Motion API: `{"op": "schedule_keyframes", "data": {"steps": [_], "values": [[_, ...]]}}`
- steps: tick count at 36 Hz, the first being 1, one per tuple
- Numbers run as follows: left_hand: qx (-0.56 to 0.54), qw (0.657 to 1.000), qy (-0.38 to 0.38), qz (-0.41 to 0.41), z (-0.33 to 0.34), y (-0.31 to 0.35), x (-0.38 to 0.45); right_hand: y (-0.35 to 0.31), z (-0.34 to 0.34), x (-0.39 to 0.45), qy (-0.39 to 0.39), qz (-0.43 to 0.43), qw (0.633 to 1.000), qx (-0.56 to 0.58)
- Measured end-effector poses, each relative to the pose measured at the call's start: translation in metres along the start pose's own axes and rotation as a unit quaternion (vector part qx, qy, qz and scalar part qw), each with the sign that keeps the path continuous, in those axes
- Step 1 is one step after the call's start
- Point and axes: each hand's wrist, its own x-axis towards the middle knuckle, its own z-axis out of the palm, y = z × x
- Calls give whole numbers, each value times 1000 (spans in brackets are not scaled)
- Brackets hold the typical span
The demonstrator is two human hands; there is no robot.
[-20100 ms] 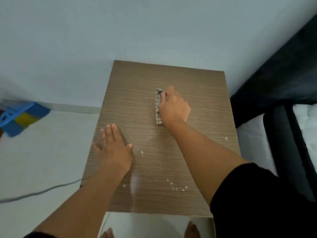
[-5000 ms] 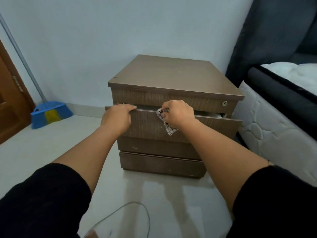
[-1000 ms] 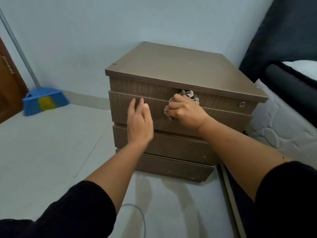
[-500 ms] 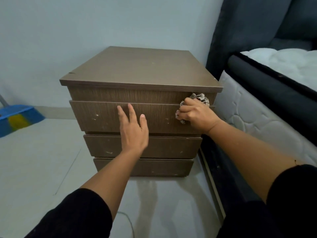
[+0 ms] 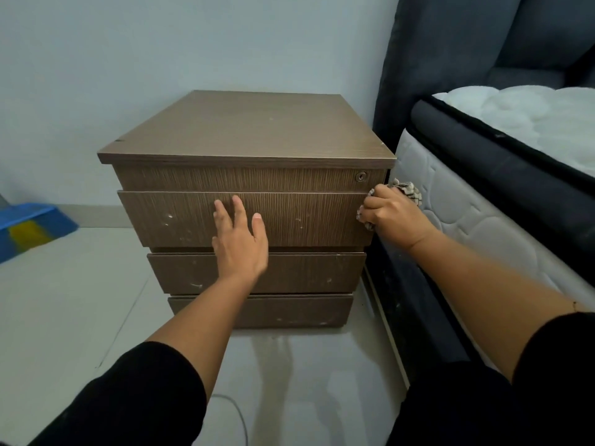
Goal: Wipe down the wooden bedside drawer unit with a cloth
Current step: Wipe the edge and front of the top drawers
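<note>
Both arms reach forward: left hand (image 5: 240,241) lies flat, fingers straight, on the top drawer front (image 5: 302,217); right hand (image 5: 391,214) clutches a checked cloth (image 5: 408,188) at its right edge.

One view only, head cam, low & close, facing fwd and slightly down at the front of the drawer unit (image 5: 251,217), which sits mid-frame. Both forearms enter from the near edge. Wall far, bed (image 5: 502,175) right, floor (image 5: 64,310) near and left. No 2nd view to share.
</note>
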Motion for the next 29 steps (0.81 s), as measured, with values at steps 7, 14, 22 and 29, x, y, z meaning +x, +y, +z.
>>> {"op": "schedule_keyframes", "data": {"steps": [7,14,22,29], "values": [[-14,999,33,6,-18,-12,4,-19,-15,12,-8,0,1000,-8],[-169,974,105,-104,-46,-40,17,-71,-36,76,110,-43,993,18],[-413,840,82,-341,-85,-92,44,-145,-35,181,171,-132,975,47],[-494,804,38,-327,-96,-127,56,-202,-20,255,193,-195,961,29]]}}
